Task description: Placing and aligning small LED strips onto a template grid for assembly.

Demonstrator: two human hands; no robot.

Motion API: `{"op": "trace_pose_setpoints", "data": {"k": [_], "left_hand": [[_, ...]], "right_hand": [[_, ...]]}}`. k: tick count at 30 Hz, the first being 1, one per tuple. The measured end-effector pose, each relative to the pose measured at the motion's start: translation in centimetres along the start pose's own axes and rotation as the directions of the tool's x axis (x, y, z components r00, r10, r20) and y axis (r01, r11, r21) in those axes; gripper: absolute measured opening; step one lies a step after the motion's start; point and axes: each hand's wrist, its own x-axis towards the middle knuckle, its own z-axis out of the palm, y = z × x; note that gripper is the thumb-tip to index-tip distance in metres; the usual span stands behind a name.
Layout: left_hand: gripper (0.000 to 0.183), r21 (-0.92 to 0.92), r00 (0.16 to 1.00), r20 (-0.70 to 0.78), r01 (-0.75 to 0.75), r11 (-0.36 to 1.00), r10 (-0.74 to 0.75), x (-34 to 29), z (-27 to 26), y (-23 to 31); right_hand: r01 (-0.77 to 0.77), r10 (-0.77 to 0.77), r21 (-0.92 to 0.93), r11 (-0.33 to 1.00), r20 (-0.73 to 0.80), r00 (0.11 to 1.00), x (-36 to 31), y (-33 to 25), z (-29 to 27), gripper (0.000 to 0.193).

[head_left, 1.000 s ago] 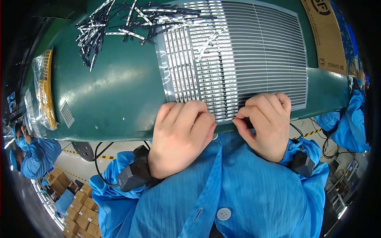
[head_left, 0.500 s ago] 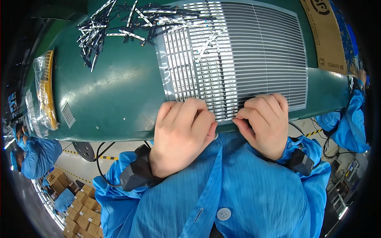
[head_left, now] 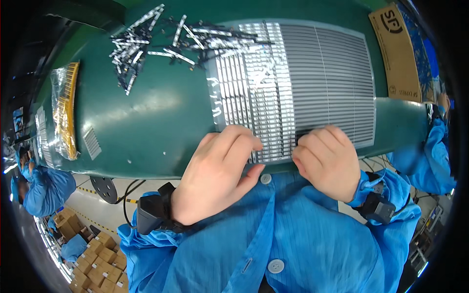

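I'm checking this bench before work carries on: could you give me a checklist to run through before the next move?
1. Striped sheet supported by the green table: ok.
2. Loose strips off the sheet: not ok, some lie across its upper left part.
3. Cardboard box apart from the sheet: ok.
4. Left hand with thumb and forefinger apart: ok.
5. Right hand free of any strip: cannot tell, fingertips hidden.

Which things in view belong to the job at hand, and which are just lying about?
Apparently in the job:
- striped sheet, with left hand and right hand at its near edge
- loose strips, likely, heaped partly over its far-left corner

Seemingly lying about:
- yellow bundle, left
- small striped piece beside it
- cardboard box, right
- stacked cartons, floor
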Motion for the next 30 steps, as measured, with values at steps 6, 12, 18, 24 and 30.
{"op": "trace_pose_setpoints", "data": {"k": [6, 12, 18, 24, 30], "left_hand": [[0.028, 0.092, 0.997, -0.055, -0.054, 0.994, 0.060, 1.0, -2.3, 0.7], [0.028, 0.180, 0.967, 0.077, -0.253, 0.951, 0.242, -0.8, 0.4, -0.8], [0.033, 0.368, 0.922, 0.045, -0.374, 0.851, 0.385, -2.6, 2.0, -2.1], [0.034, 0.433, 0.924, 0.058, -0.365, 0.824, 0.379, -3.0, 2.7, -2.8], [0.035, 0.470, 0.923, 0.060, -0.362, 0.805, 0.380, -3.2, 2.9, -3.2]], "right_hand": [[0.142, -0.141, -0.123, 0.982, 0.016, 0.990, 0.1, 0.2, -0.1, 0.016], [0.200, -0.189, -0.153, 0.968, 0.087, 0.978, 0.5, 0.5, -0.5, 0.015], [0.205, -0.198, -0.140, 0.969, 0.068, 0.978, 0.7, 0.7, -0.3, 0.017], [0.189, -0.181, -0.124, 0.974, 0.077, 0.981, 0.5, 0.7, -0.1, 0.019], [0.119, -0.118, -0.098, 0.988, 0.012, 0.993, 0.3, 0.6, 0.7, 0.022]]}}
